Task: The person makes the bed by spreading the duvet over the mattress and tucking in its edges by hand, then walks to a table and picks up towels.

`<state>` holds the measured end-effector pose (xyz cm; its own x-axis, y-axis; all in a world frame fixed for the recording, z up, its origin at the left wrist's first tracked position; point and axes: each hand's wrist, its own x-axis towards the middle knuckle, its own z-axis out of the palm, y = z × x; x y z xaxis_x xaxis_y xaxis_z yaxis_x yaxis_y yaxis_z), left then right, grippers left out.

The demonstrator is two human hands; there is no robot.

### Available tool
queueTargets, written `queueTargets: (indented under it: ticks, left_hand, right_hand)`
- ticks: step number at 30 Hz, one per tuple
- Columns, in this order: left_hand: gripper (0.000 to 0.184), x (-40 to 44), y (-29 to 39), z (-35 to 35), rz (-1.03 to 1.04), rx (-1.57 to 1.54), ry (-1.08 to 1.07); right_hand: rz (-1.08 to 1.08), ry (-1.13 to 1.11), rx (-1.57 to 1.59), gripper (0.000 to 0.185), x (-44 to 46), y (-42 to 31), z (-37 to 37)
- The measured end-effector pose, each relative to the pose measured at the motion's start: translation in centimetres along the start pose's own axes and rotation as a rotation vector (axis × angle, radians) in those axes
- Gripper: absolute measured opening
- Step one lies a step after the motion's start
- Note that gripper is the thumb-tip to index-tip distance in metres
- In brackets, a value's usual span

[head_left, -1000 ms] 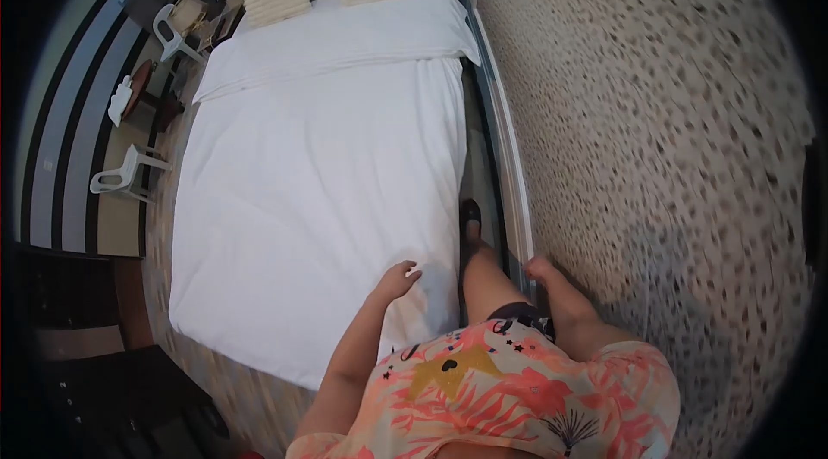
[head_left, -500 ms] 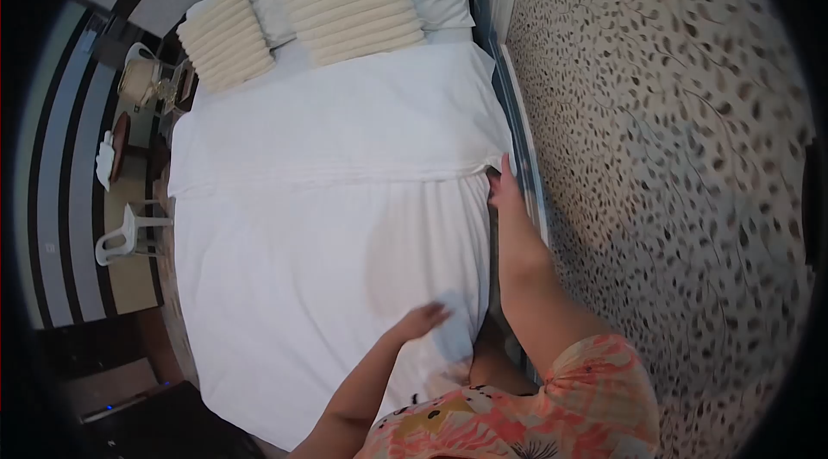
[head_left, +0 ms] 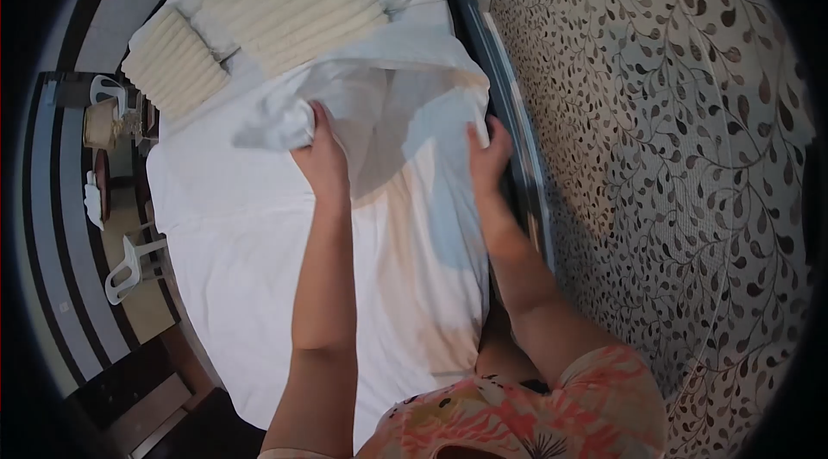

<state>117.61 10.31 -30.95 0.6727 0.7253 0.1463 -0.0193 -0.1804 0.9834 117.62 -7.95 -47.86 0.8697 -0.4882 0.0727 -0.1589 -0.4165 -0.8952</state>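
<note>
Left hand [head_left: 323, 148] curled round a bunched fold of white cloth sheet [head_left: 397, 243]; right hand [head_left: 490, 153] pinching its border at the white-covered rectangular bed's [head_left: 198, 338] right edge; spread grip likely keeps it raised. Cream ribbed cushions [head_left: 293, 6] beyond, toward head edge.

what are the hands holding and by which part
The sheet: the left hand grips a bunched part of it; the right hand holds its side edge nearest the wall.

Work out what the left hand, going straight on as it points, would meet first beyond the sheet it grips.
Probably the large ribbed cream pillow, past the white sheet gripped by the left hand; depth is unclear.
</note>
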Motion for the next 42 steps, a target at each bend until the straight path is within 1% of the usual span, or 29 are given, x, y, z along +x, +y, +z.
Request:
queueTargets:
  ticks: [2, 3, 5, 7, 8, 10, 12, 14, 16, 18, 19, 21, 22, 24, 26, 27, 28, 29, 31, 32, 34, 35, 36, 37, 38, 39, 40, 41, 42]
  left_hand:
    - [0.035, 0.9, 1.6, -0.2, 0.002, -0.024, -0.162]
    - [0.035, 0.7, 2.7, 0.0, -0.005, -0.017, -0.159]
    - [0.022, 0.3, 4.4, 0.7, 0.044, -0.053, -0.066]
    - [0.022, -0.4, 4.9, 0.3, 0.021, -0.061, -0.054]
    - [0.023, -0.8, 5.0, 0.0, 0.004, -0.079, -0.048]
    - [0.023, -2.0, 5.0, -0.5, -0.001, 0.009, -0.06]
    - [0.024, -2.9, 4.5, -0.5, 0.0, 0.091, -0.072]
    - [0.034, -3.6, 3.6, -0.3, -0.049, 0.052, -0.199]
    - [0.031, -4.2, 3.7, 0.3, -0.07, 0.02, -0.199]
    - [0.027, -4.7, 3.7, 0.2, -0.017, 0.121, -0.256]
    - [0.023, -5.1, 3.5, -0.3, 0.227, 0.403, -0.297]
    - [0.03, -6.4, 2.7, -1.0, 0.241, 0.247, -0.443]
    - [0.034, -6.9, 1.7, -1.0, 0.13, -0.03, -0.532]
    - [0.046, -9.8, -0.7, -0.4, 0.197, 0.345, -0.715]
    - [0.057, -13.5, -3.5, 0.6, 0.284, 0.632, -0.953]
    - [0.061, -15.4, -5.1, 1.1, 0.34, 0.753, -1.099]
    - [0.069, -17.0, -6.9, 1.3, 0.392, 0.914, -1.283]
    - [0.069, -18.6, -8.0, 0.9, 0.382, 0.914, -1.277]
    - [0.063, -21.0, -9.3, 0.3, 0.48, 0.698, -1.301]
    - [0.063, -21.4, -9.1, 0.0, 0.474, 0.692, -1.293]
    - [0.055, -21.7, -8.4, -0.9, 0.324, 0.533, -1.373]
    - [0.047, -21.9, -8.6, -1.7, 0.236, 0.548, -1.368]
    - [0.047, -22.3, -9.0, -2.9, 0.226, 0.559, -1.342]
    - [0.044, -22.6, -9.8, -4.2, 0.069, 0.554, -1.288]
    - [0.043, -22.5, -10.8, -5.3, -0.09, 0.553, -1.206]
    - [0.043, -22.1, -11.8, -6.4, -0.111, 0.585, -1.131]
    - [0.042, -21.9, -13.0, -7.3, -0.384, 0.534, -0.982]
    - [0.043, -21.8, -14.3, -7.9, -0.639, 0.455, -0.829]
    - [0.043, -21.5, -15.9, -8.3, -0.644, 0.456, -0.789]
  right_hand:
    - [0.338, -0.172, -0.047, 0.045, -0.1, 12.0, 4.1]
    - [0.342, -0.18, -0.052, 0.045, 0.6, 12.8, 3.5]
    - [0.34, -0.647, -0.147, 0.045, 2.2, 12.1, 2.6]
    - [0.474, -0.1, -0.122, 0.037, 3.3, 9.9, 1.5]
    - [0.522, -0.207, 0.335, 0.026, 5.0, 16.0, 0.6]
    - [0.654, 0.134, 0.131, 0.022, 6.1, 15.2, -1.6]
    - [0.454, 0.048, -0.167, 0.029, 6.6, 12.4, -2.4]
    - [0.053, -0.073, -0.29, 0.053, 6.1, 7.4, -1.1]
    - [0.176, -0.343, -0.392, 0.072, 6.2, 2.9, 1.8]
    - [0.043, -0.373, -0.382, 0.066, 7.4, 0.5, 4.6]
    - [-0.134, -0.376, -0.32, 0.056, 9.2, 1.4, 6.4]
    - [0.079, -0.351, 0.331, 0.038, 14.0, 1.8, 8.8]
    - [0.479, -0.297, 0.904, 0.034, 16.4, 0.7, 8.8]
    - [0.595, -0.305, 0.838, 0.027, 20.7, -0.4, 7.5]
    - [0.157, -0.357, -0.086, 0.029, 23.2, 1.2, 6.9]
    - [0.152, -0.366, -0.087, 0.029, 24.8, 4.7, 8.1]
    - [0.235, -0.331, 0.235, 0.029, 26.0, 10.1, 10.4]
    - [0.319, -0.288, 0.555, 0.028, 26.4, 13.0, 11.9]
    - [0.754, -0.402, 0.474, 0.044, 21.5, 8.1, 7.2]
    - [0.774, -0.461, 0.447, 0.057, 20.0, 9.4, 6.6]
    - [0.789, -0.583, 0.301, 0.072, 15.6, 8.5, 4.7]
    - [0.805, -0.673, 0.196, 0.078, 14.1, 8.6, 4.3]
    - [0.825, -0.766, 0.189, 0.081, 12.9, 9.0, 4.5]
    - [0.773, -0.783, 0.187, 0.081, 12.2, 9.3, 5.1]
    - [0.642, -0.819, 0.259, 0.071, 12.4, 11.8, 6.8]
    - [0.582, -0.816, 0.237, 0.057, 13.6, 13.3, 8.7]
    - [0.532, -0.673, 0.195, 0.044, 13.9, 10.6, 8.9]
    - [0.406, -0.56, 0.332, 0.037, 15.9, 12.0, 9.6]
    - [0.362, -0.48, 0.596, 0.036, 18.2, 11.9, 9.5]
